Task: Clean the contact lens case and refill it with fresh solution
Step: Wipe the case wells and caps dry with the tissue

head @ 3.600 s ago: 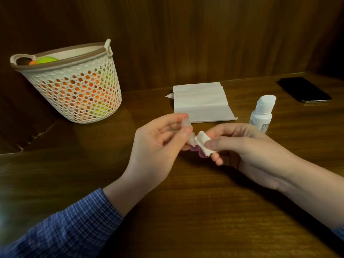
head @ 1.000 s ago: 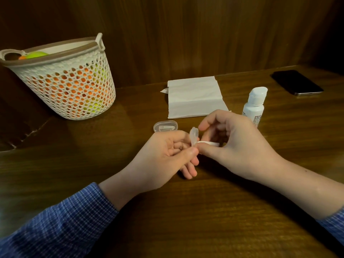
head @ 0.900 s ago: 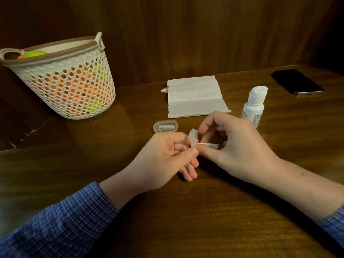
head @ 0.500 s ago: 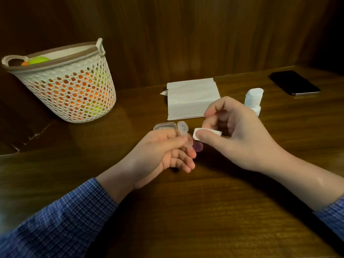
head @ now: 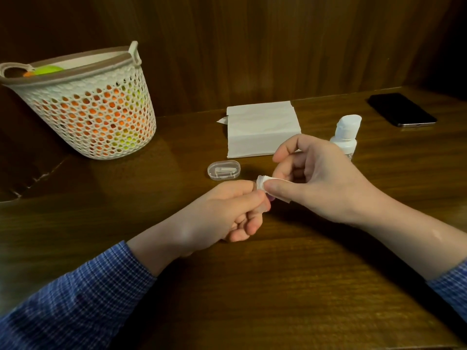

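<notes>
Half a second after drawing apart, the two hands have closed together again: the right hand (head: 321, 183) has brought its small white wipe (head: 262, 184) back against the contact lens case (head: 265, 208) pinched in the left hand (head: 227, 210), apparently pressing it onto the case's upper end. The left hand has also dropped nearer the table (head: 278, 286).

A domestic setting is suggested, probably a home desk or dressing corner. A dark polished wooden desk (head: 252, 286) is seen, backed by wood panelling (head: 252, 46) of the same tone. To the left of a folded white tissue (head: 262, 132) on the desk, a perforated plastic basket (head: 86, 117) with orange and green contents is placed; to its right, a phone (head: 401, 109) is laid flat.
</notes>
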A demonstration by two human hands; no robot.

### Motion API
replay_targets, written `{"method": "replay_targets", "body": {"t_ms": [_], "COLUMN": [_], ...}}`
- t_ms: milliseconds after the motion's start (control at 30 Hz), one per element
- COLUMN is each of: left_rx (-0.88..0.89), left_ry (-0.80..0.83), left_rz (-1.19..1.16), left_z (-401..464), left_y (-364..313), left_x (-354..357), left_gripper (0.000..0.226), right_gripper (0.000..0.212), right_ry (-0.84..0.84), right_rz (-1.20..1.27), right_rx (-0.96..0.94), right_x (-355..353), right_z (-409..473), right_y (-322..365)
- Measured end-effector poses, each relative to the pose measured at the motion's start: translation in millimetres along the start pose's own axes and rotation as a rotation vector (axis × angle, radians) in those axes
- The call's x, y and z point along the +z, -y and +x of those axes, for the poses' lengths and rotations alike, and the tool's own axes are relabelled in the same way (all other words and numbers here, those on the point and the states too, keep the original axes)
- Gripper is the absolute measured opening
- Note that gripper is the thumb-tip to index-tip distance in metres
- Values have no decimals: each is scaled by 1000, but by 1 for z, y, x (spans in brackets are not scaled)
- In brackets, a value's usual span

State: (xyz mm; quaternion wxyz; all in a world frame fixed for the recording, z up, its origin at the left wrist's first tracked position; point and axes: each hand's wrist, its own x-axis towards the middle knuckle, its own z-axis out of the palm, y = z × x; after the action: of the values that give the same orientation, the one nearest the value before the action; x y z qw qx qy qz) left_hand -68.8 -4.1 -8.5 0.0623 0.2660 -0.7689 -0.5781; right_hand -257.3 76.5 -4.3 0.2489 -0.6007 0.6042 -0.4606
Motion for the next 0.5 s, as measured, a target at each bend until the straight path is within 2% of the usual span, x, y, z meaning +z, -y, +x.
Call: {"method": "replay_targets", "body": {"t_ms": [100,233,367,500], "left_rx": [-62,-130,-106,-100], "left_ry": [23,121,3,4], "left_rz": [-128,-214,-146,-146], "left_z": [0,2,-2,0], "left_y": [-8,-15,-9,-11], "left_x": [3,2,6,5], "left_gripper": [33,35,44,39], "right_gripper": [36,35,34,32], "right_ry": [-7,35,55,60], "right_rz": [-35,-43,-24,-1], "right_rx": [-50,-28,-21,-2], "right_x": [0,1,-1,-3], "right_z": [-1,-1,0,0], "right_y": [2,0,2,3]}}
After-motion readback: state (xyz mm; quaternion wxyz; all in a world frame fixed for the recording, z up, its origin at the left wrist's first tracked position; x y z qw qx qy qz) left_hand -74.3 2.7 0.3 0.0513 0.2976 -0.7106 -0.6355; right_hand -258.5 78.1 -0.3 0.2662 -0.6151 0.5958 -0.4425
